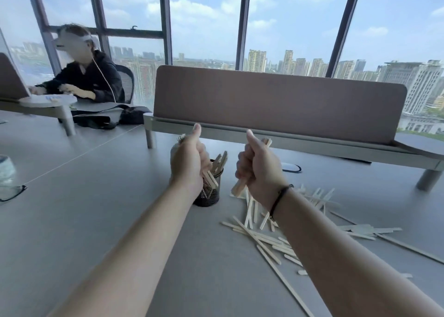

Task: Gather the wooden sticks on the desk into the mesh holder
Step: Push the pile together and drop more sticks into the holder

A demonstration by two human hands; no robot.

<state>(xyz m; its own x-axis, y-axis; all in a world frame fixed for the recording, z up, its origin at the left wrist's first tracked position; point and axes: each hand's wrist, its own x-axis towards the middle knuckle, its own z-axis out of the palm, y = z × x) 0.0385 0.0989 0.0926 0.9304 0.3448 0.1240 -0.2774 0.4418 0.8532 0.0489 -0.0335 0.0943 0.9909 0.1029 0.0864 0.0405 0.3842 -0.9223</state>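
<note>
Gathering is under way, judged from the layout. Nearest the camera, a loose heap of pale flat wooden sticks (pixel 271 240) is spread on the grey table (pixel 96 220), to the right of centre. Above the heap, the right hand (pixel 258 172) is raised clear of the table, its fingers curled round a small bundle of sticks, thumb up. The left hand (pixel 189 165) is likewise closed round a bundle, held over the black cylindrical mesh holder (pixel 209 194), which stands upright with several sticks already in it. The step in hand is judged to be loading. Next, the left bundle should be lowered end-first into the holder opening and released; the right bundle follows. Many sticks remain.
</note>
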